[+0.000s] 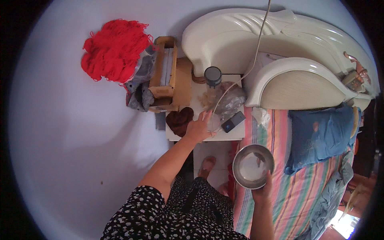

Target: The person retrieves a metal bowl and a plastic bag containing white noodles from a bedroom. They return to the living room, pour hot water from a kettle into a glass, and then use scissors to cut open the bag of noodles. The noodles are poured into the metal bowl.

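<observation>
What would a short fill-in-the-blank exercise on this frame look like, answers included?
1. The bowl is in the person's ____ hand.
2. The person's ____ hand is over the nightstand.
3. The stringy pile is ____.
4. The pillow is mostly ____.

Missing words: right; left; red; blue.

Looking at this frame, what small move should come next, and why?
Probably shift the metal bowl left, nearer the nightstand: the right hand holds it out over the striped bedding, while the left hand is over the nightstand, beside the brown heart-shaped object. That would likely shorten any reach between the two, past the dark handheld device.
</observation>
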{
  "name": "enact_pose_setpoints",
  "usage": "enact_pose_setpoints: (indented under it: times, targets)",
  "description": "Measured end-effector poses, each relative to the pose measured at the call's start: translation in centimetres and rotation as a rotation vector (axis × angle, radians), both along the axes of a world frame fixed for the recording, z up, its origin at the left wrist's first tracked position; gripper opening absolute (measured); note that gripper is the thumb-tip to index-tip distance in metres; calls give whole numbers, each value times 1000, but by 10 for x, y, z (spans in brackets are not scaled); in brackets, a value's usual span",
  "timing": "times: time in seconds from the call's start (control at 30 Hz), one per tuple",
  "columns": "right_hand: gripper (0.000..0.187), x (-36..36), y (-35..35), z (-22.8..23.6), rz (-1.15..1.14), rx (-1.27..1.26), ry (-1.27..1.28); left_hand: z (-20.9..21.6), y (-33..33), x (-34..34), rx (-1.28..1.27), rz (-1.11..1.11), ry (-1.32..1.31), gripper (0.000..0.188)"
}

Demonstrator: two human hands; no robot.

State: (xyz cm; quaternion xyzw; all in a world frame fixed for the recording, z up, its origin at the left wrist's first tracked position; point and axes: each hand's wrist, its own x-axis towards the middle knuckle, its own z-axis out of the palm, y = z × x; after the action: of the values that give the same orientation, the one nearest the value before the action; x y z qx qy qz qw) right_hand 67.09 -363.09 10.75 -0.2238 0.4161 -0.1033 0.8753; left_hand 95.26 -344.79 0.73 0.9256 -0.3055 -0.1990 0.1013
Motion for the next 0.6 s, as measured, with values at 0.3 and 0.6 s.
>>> enact_pose_setpoints:
  times: [0.3,0.6]
  targets:
    - [54,-23,-1,1,-58,-5,-17,5,-16,2,56,77,59,93]
    - [55,-43,6,30,-131,-48,-124,18,67,-19,-33,329,-19,91]
